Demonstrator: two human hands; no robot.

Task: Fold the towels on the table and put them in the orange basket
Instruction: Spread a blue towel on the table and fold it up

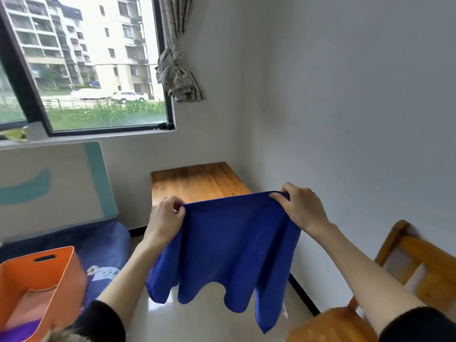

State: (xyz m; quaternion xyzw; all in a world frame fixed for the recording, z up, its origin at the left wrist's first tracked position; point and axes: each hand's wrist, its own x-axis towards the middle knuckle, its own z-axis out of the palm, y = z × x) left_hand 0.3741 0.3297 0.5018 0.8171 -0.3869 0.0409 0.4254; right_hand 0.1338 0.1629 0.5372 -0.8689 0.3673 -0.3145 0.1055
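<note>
A blue towel [232, 253] hangs spread out in the air in front of me, above the floor and before the wooden table [197, 181]. My left hand [165, 218] pinches its upper left corner. My right hand [302, 206] pinches the upper right corner. The towel's lower edge hangs in loose waves. The orange basket [59, 272] stands at the lower left on a blue bed, with a purple cloth [17, 332] visible inside it.
A wooden chair [404, 280] stands at the right against the white wall. The bed with a blue cover [108, 243] lies to the left under the window [86, 65]. A knotted curtain [177, 77] hangs beside the window. Light floor tiles [204, 322] show beneath the towel.
</note>
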